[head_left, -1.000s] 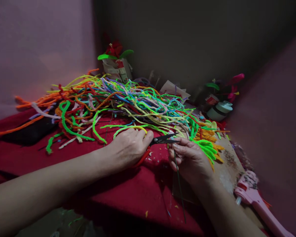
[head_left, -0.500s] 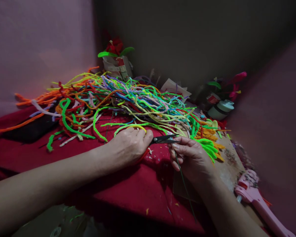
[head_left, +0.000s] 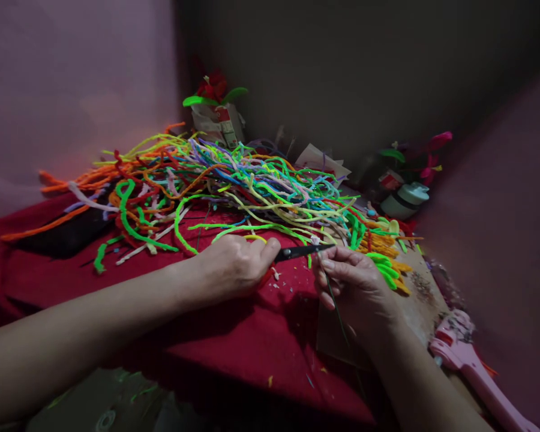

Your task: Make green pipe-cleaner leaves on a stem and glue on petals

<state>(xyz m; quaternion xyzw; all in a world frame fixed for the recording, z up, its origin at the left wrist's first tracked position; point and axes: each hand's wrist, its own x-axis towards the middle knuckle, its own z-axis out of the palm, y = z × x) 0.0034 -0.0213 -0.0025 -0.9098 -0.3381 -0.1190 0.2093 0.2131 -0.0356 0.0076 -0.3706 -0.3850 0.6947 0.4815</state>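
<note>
My left hand is wrapped round the handles of a pair of scissors with dark blades, now closed together and pointing right. Part of a yellow handle loop shows above the fist, and red shows below it. My right hand pinches a thin green wire stem between thumb and fingers. At the stem's top sits a small whitish tuft, right beside the blades. The lower end of the stem fades into the shadow under my right forearm.
A heap of colourful pipe cleaners spreads across the red cloth. Bright green loops lie beyond my right hand. At the right rests a pink glue gun. A pale green bottle stands behind. Small scraps dot the cloth.
The scissor blades have gone from open to closed beside the whitish tuft. Both hands stay almost in place, and the view has shifted slightly.
</note>
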